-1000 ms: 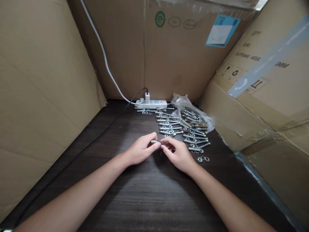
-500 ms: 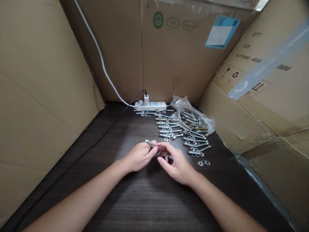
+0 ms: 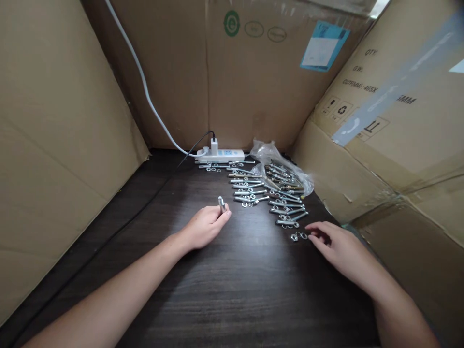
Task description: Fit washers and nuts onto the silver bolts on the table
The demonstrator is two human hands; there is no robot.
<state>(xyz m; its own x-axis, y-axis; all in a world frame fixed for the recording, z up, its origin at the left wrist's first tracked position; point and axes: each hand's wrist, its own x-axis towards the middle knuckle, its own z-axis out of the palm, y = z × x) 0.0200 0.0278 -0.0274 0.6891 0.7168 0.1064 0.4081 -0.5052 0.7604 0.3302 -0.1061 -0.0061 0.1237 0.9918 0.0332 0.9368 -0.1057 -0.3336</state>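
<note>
Your single camera looks from your head, forward and down, across the table (image 3: 224, 290) to the far cardboard wall (image 3: 250, 101), with your left hand (image 3: 204, 227) and right hand (image 3: 335, 245) near, below it.

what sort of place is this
Probably a makeshift work spot indoors, though the room beyond is hidden: a dark tabletop walled in by cardboard, with metal bolts laid out in rows and a power strip at the back.
</note>
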